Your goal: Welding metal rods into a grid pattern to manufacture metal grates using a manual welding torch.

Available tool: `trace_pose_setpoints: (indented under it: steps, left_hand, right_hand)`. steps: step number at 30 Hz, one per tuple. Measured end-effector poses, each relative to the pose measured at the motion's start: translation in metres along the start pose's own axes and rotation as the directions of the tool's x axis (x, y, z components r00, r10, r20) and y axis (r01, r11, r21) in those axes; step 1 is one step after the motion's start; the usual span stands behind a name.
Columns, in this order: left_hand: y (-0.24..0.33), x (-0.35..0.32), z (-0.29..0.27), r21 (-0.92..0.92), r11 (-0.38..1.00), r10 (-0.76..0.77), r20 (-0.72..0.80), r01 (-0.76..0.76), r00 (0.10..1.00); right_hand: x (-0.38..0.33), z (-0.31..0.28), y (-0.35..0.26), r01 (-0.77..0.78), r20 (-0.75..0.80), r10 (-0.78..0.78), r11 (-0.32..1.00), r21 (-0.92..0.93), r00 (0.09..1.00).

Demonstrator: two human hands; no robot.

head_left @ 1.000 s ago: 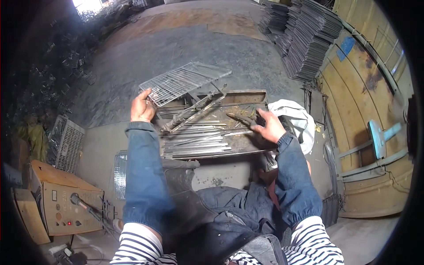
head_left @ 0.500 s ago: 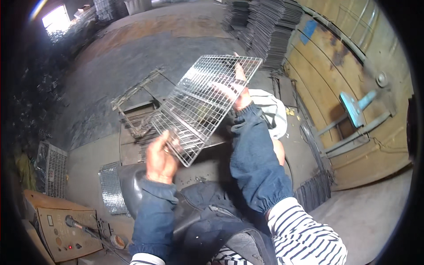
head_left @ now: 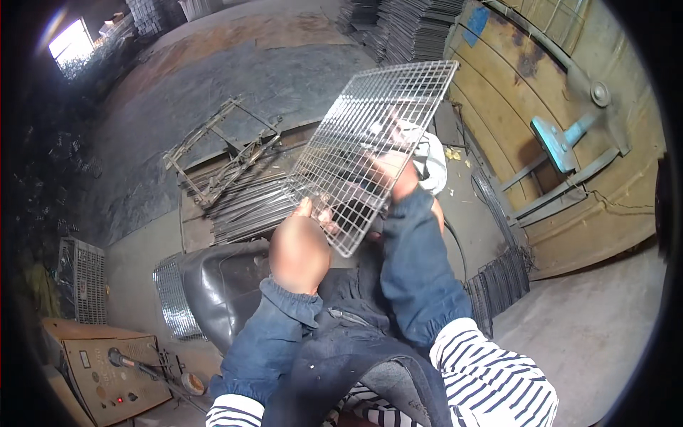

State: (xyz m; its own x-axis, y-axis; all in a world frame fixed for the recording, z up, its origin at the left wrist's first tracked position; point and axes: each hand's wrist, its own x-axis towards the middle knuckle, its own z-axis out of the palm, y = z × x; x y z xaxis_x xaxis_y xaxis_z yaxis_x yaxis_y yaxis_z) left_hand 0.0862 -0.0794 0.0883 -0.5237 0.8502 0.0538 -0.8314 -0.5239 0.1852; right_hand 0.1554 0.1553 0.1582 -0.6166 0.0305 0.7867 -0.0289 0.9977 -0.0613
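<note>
A rectangular wire mesh rack (head_left: 370, 135) is tilted in front of me, its far end raised toward the right. My left hand (head_left: 300, 252) grips the near left edge, thumb on top and fingertips curled at the wires. Behind the mesh, my right hand (head_left: 400, 171) holds the panel from its underside near the right edge; its fingers show only partly through the wires and are blurred. Below and beyond the rack lies a bundle of metal rods (head_left: 249, 206), next to a metal frame jig (head_left: 220, 146) on a low bench.
At lower left stands a tan control box (head_left: 107, 370) with knobs and a red light. Mesh panels (head_left: 174, 295) lean beside a black padded surface (head_left: 220, 285). Stacked mesh sheets (head_left: 413, 32) rise at the back. On the right are a yellow metal panel (head_left: 498, 92) and a light-blue pedal-like part (head_left: 555, 146).
The rack has moved right and turned, its far end swinging outward. My left hand has gone right with it, and my right hand has shifted lower behind the mesh. More of the rods and jig shows.
</note>
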Motion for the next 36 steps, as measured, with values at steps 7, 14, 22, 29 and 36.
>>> trace_pose_setpoints:
  steps: [7,14,22,29,36]
  left_hand:
    - [0.099,-0.026,-0.023,-0.064,0.937,0.347,0.292,-0.343,0.891]
    - [0.151,-0.076,-0.004,-0.176,0.899,0.436,0.453,-0.401,0.778]
    - [0.175,-0.116,-0.033,0.71,0.558,0.645,-0.045,-0.429,0.763]
    - [0.268,-0.222,-0.135,0.743,0.506,0.81,-0.234,-0.438,0.538]
    - [0.332,-0.313,-0.158,0.824,0.359,0.925,-0.253,-0.438,0.283]
  right_hand:
    - [0.119,0.116,-0.149,0.403,-0.171,-0.367,0.782,0.475,0.914]
    - [0.188,0.134,-0.235,0.652,-0.452,-0.469,0.538,0.535,0.759]
    - [0.146,0.05,-0.047,0.074,0.213,-0.045,0.989,-0.129,0.976]
    - [0.048,-0.027,0.152,-0.167,0.297,0.378,0.819,-0.549,0.877]
    - [0.019,-0.105,0.212,-0.287,0.121,0.476,0.693,-0.661,0.871]
